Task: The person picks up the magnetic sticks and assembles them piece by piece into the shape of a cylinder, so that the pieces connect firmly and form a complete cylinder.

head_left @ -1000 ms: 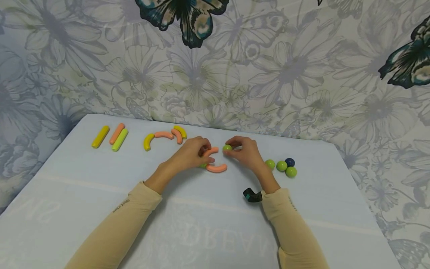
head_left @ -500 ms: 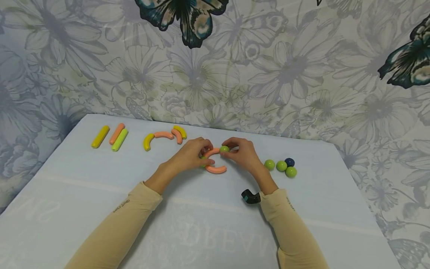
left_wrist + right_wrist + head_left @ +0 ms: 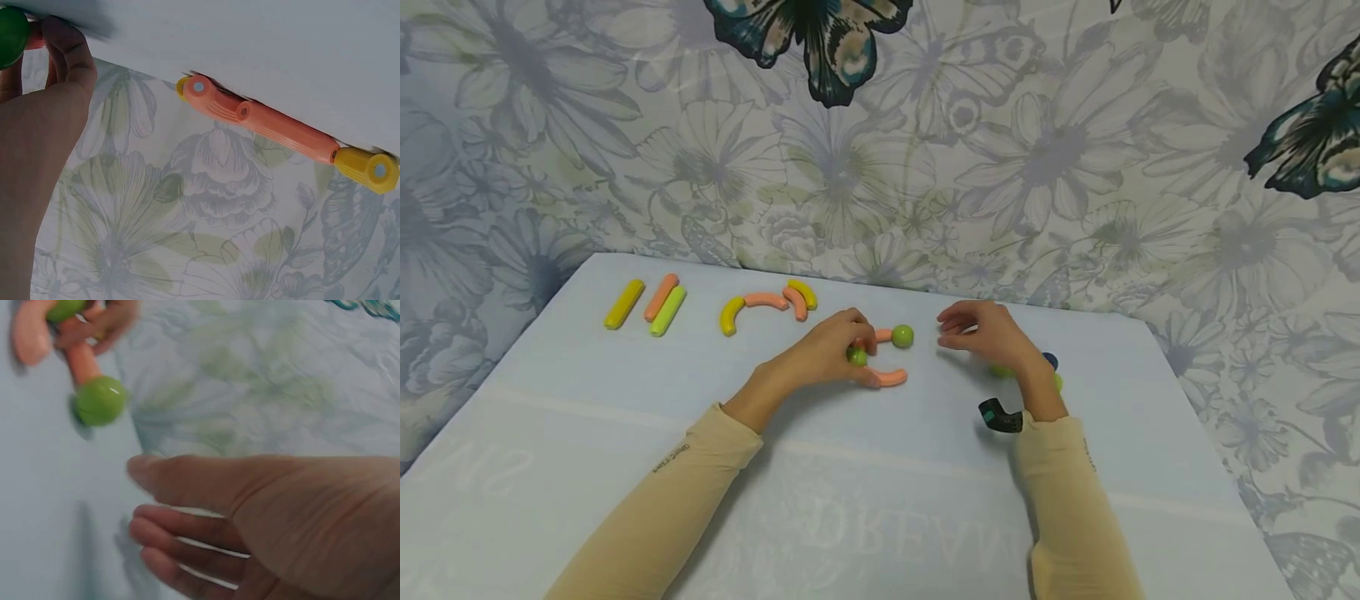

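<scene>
My left hand (image 3: 827,350) holds a small assembly of two curved orange rods joined at a green ball (image 3: 857,357). Its fingers are bent over the upper orange rod (image 3: 883,335), and the thumb is at the lower orange rod (image 3: 891,377). A second green ball (image 3: 902,336) sits at the upper rod's right end; the right wrist view shows this green ball (image 3: 100,400) touching the orange rod (image 3: 82,362). To the right, my right hand (image 3: 988,333) is apart from the pieces, fingers loosely bent around nothing. In the left wrist view, a green ball (image 3: 11,37) is by the left fingers.
Behind the right wrist, green balls (image 3: 1002,371) and a dark blue ball (image 3: 1050,360) are partly hidden. Toward the back left lies a chain of yellow and orange curved rods (image 3: 766,300). Farther left are straight rods: yellow (image 3: 624,304), orange (image 3: 661,297) and lime (image 3: 668,312). A patterned wall (image 3: 850,183) stands behind.
The right hand brought the green ball left to the upper orange rod's end, let go, and moved away to the right. The left thumb has shifted down toward the lower rod.
</scene>
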`<state>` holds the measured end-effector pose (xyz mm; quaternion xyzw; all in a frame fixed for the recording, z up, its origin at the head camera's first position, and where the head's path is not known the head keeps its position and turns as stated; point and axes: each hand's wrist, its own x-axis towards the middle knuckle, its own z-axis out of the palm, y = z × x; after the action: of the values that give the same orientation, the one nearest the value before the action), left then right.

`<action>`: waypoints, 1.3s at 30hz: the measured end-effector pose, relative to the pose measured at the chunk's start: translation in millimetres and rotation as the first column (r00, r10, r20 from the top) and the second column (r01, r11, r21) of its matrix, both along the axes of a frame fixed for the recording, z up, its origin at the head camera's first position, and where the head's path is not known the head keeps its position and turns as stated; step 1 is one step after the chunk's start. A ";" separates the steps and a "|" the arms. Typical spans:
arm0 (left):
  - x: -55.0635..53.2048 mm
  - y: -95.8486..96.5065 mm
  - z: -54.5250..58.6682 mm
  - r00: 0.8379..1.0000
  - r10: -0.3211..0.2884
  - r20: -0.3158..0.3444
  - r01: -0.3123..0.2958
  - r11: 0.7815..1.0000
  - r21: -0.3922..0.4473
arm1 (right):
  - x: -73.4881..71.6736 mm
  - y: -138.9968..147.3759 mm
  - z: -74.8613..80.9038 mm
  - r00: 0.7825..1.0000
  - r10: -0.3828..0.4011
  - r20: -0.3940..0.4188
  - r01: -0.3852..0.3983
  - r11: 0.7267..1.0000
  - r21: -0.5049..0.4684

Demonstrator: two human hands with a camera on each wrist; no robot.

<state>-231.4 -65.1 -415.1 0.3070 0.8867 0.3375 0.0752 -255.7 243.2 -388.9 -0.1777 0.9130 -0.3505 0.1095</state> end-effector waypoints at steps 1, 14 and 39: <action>0.1 -0.1 0.2 1.000 0.005 0.007 -0.005 1.000 0.008 | 0.1 8.5 2.8 1.000 -0.005 0.013 0.005 1.000 0.012; 0.8 -0.7 -0.1 0.996 0.085 -0.018 -0.086 0.996 -0.026 | 10.0 81.0 17.5 0.966 0.041 0.255 -0.049 0.998 0.026; -1.1 1.9 -2.2 0.990 0.128 -0.051 -0.131 0.990 -0.050 | 1.9 53.7 4.1 0.992 -0.070 0.104 0.060 0.994 0.092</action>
<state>-232.5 -63.2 -417.3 0.2545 0.9149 0.3107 0.0401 -253.7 296.9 -384.7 -0.1238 0.9258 -0.3220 0.1546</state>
